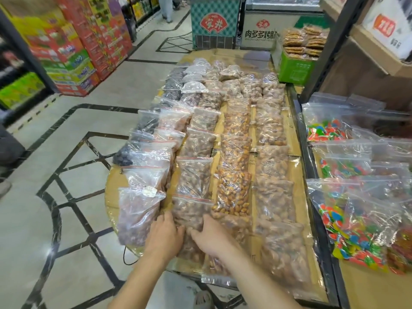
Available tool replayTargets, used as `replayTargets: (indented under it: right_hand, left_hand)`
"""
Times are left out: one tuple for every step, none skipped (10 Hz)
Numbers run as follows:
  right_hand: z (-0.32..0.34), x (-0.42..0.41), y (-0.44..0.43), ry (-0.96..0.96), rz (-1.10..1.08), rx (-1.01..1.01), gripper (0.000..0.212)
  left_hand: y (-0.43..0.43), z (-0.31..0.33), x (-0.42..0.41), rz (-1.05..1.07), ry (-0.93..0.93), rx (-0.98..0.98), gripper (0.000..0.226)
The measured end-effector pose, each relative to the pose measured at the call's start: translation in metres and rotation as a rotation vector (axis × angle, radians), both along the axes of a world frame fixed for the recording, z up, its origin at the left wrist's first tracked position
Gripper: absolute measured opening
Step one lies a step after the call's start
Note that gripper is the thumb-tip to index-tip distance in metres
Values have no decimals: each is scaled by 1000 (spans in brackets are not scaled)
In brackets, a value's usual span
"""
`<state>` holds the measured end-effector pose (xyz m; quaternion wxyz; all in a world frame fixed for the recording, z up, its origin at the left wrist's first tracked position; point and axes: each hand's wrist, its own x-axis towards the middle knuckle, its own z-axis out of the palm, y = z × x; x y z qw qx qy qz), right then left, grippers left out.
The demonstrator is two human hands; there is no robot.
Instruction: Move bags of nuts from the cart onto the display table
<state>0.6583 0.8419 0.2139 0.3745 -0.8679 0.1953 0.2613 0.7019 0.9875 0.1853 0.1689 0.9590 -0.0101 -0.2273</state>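
The fingers (167, 216) of the left hand (165, 234) lie along the left edge of a bag of nuts (190, 210), with the thumb set on its top face. The fingers (197, 230) of the right hand (213, 236) are bent and grip the same bag from its right side. The bag of nuts lies flat at the near end of the table (114, 181), in the second column from the left. It touches the neighbouring bags (236, 152), which fill the cardboard-covered table in rows. Bags of coloured candy (347, 230) lie on the adjoining surface to the right.
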Motion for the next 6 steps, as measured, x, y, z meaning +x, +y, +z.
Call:
replayTargets:
  right_hand:
    - [-8, 10, 13, 15, -33, -6, 55]
    - [-16, 12, 17, 16, -21, -8, 55]
    - [-17, 12, 18, 15, -7, 1, 48]
    - [-15, 13, 14, 14, 13, 28, 43]
    - [-3, 12, 2, 9, 29, 22, 50]
    - [12, 14, -16, -33, -26, 37, 46]
  left_hand:
    - [0, -1, -1, 0, 60, -40, 52]
    - [4, -4, -1, -30, 41, -44, 56]
    - [5, -3, 1, -49, 41, -18, 57]
    - [-1, 7, 1, -96, 64, 44, 63]
    - [-12, 22, 0, -160, 16, 140, 62]
    - [-29, 39, 7, -242, -105, 175, 58]
